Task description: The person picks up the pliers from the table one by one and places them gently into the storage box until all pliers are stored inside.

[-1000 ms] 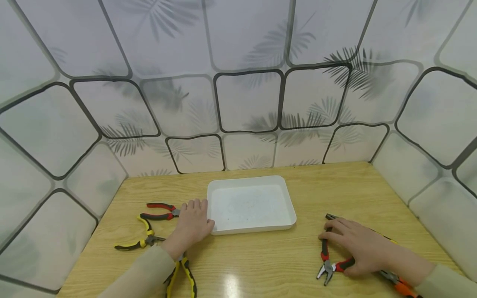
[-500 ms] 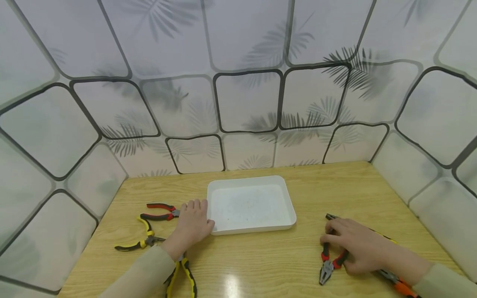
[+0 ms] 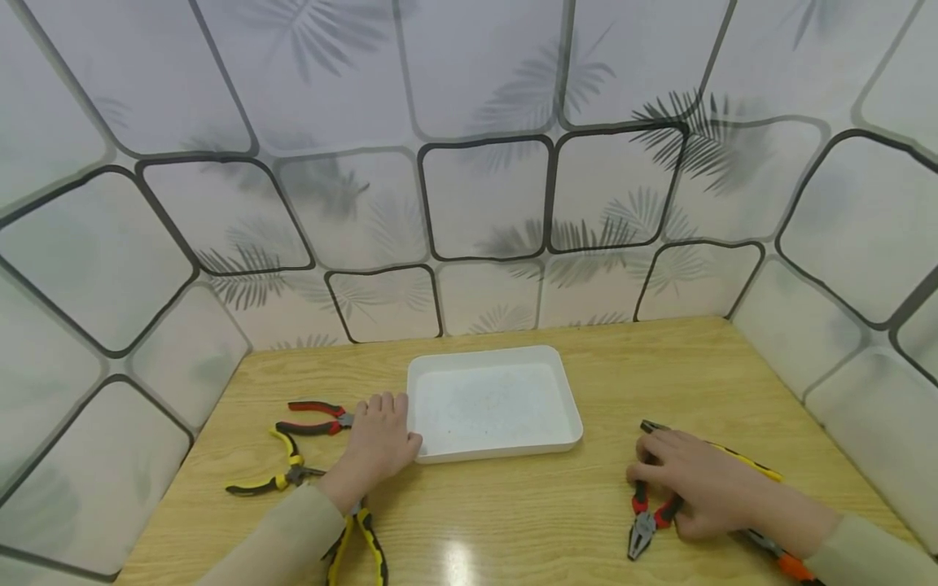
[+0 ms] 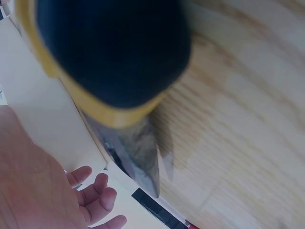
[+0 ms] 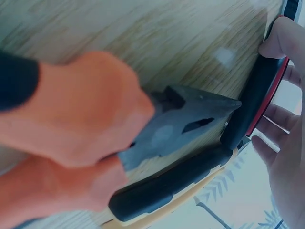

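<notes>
My right hand (image 3: 696, 480) grips the handles of red-and-black combination pliers (image 3: 642, 531) on the right of the table; their closed jaws point toward the front. In the right wrist view the thumb and fingers lie on either side of the red-and-black handle (image 5: 257, 95). My left hand (image 3: 379, 435) rests at the left wall of a white tray (image 3: 498, 452), fingers extended along the rim and thumb at its front corner. In the left wrist view its fingers (image 4: 97, 191) are loosely bent and apart.
Yellow-handled pliers (image 3: 755, 464) and orange-handled pliers (image 3: 795, 566) lie by the right hand and forearm. Around the left arm are red-handled pliers (image 3: 315, 425), small yellow-and-black pliers (image 3: 282, 476) and larger yellow-and-black pliers (image 3: 372, 537). A patterned cloth wall (image 3: 484, 203) encloses the table.
The fingers of my right hand have squeezed the combination pliers' handles together, and their spread jaws have closed. My left hand and the tray have stayed in place.
</notes>
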`<state>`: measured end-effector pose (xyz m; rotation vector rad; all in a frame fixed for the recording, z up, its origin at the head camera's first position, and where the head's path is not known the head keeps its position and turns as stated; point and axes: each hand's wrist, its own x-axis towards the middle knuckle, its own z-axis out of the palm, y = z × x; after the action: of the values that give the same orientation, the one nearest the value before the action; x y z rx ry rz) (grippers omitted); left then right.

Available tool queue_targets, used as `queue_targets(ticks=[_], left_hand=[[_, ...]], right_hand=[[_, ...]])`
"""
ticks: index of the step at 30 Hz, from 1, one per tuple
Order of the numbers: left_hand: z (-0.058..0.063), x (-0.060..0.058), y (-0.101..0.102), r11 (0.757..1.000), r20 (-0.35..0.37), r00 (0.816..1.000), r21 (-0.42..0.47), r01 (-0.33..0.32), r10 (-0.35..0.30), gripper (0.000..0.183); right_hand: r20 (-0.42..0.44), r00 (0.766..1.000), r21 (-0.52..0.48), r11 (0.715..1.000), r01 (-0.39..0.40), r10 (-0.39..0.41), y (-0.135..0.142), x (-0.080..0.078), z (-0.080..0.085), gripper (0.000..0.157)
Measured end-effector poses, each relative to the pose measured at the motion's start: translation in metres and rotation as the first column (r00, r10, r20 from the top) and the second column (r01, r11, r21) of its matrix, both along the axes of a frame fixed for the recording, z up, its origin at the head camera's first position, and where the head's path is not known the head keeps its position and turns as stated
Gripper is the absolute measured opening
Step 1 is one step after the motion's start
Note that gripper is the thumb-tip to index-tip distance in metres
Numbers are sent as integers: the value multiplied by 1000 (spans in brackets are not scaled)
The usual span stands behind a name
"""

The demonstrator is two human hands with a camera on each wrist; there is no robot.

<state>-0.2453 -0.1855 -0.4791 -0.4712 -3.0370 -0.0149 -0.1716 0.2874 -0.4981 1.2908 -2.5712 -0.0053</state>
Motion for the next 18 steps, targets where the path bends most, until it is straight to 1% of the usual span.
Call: queue_targets(ticks=[12,18], left_hand=[[-1,2,-1,1000,-27,1000,11,14,-14,37],[-2,1,-1,1000,-36,999,14,16,-15,39]], right_hand=[[-36,998,23,998,-53,54,-5,-6,-2,71],[-30,998,13,998,-56,56,-7,-9,-1,69]])
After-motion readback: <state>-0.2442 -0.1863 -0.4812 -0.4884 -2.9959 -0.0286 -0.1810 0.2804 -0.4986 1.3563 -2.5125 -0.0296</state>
